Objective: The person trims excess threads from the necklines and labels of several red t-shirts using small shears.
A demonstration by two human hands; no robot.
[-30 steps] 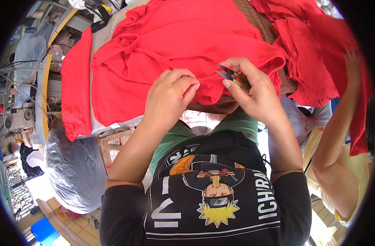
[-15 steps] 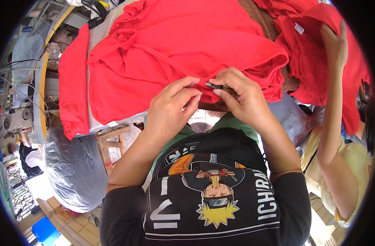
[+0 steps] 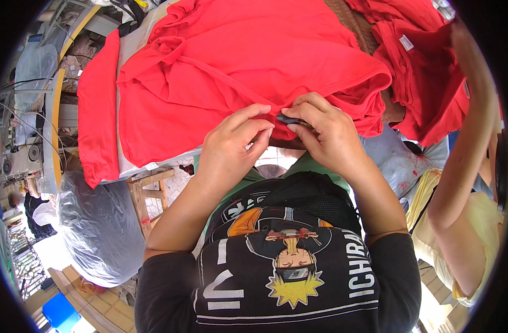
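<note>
A heap of red cloth garments (image 3: 248, 61) lies on the work surface before me. At its near edge my left hand (image 3: 237, 136) is closed, with a fine red thread (image 3: 274, 118) at its fingertips. Close to it on the right, my right hand (image 3: 326, 127) grips small dark thread snips (image 3: 289, 119) between thumb and fingers. Their tips point left at the thread, beside the left fingertips. My right palm and fingers hide most of the snips' body.
A co-worker's arm (image 3: 468, 144) reaches up at the right, beside another red garment pile (image 3: 412, 72) with a white label. On the left stand a plastic-wrapped bundle (image 3: 98, 233), a wooden stool (image 3: 148, 194) and a sewing machine (image 3: 29, 158).
The snips have turned slightly and their blades look closer together. My left hand stays put. At the right, the co-worker's arm has moved outward and the red garment there has shifted.
</note>
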